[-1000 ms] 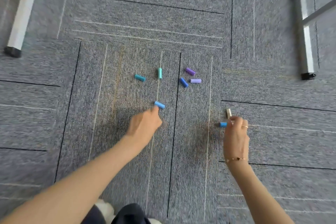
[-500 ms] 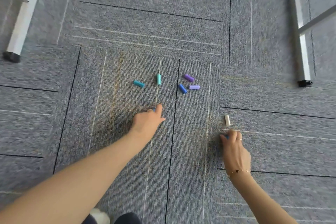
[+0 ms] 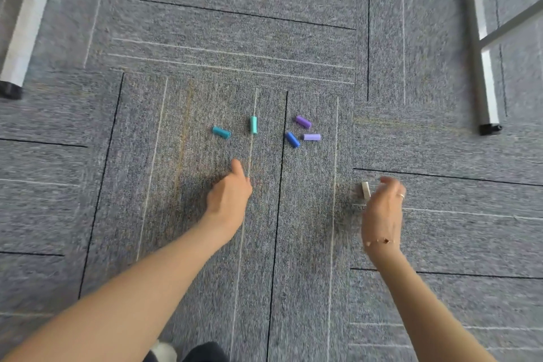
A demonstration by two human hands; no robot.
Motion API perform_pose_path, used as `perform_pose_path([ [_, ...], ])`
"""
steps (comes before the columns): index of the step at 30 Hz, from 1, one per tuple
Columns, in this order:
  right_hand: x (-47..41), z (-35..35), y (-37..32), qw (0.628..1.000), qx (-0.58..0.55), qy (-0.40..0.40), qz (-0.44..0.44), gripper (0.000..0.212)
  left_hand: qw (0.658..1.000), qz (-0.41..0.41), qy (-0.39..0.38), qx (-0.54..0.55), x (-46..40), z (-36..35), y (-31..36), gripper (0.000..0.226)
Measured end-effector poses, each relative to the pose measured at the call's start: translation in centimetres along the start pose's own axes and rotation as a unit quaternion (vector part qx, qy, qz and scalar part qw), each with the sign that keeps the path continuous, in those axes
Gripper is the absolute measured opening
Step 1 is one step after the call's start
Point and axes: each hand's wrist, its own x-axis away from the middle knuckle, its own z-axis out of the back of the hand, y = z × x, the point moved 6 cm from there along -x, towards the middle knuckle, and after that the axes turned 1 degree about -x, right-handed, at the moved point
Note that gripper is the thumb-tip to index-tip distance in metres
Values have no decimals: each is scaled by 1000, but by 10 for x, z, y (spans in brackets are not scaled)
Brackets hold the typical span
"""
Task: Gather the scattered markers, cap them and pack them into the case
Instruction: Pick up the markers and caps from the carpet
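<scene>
Short marker caps lie scattered on the grey carpet: a teal cap, a mint cap, a purple cap, a dark blue cap and a lilac cap. My left hand is just below them, curled with the forefinger pointing out; the light blue cap it reached is hidden inside it. A white cap lies beside the fingers of my right hand, which is blurred and curled. The blue cap that hand was on no longer shows. No case or marker bodies are in view.
A white table leg with a black foot stands at the far left. A grey metal frame leg lies at the far right. My dark trouser knee shows at the bottom edge.
My left hand closed over the light blue cap, which has vanished from the carpet. My right hand took up the blue cap and lifted beside the white one.
</scene>
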Motion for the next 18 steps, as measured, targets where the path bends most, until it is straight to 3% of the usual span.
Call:
perform_pose_path([
  [5,-6,-23,-17,975,185,-60,110,29,993,-21,12,-117,5,-5,7,35],
  [7,-2,-28,-15,967,211,-64,128,32,985,-21,6,-170,7,-7,12,40],
  [12,-6,-31,-8,962,228,-87,125,23,991,32,13,-129,4,-1,20,32],
  [14,-8,-25,-12,978,158,-83,108,26,998,55,16,-17,-1,7,16,22],
  [16,-11,-22,-24,984,117,-57,121,35,980,127,-31,154,-9,13,0,21],
  [17,-13,-23,-32,984,111,-50,126,38,943,195,-63,261,-14,14,-12,25],
  [18,-17,-26,-38,987,94,-50,120,37,880,262,-80,388,-15,17,-20,25],
])
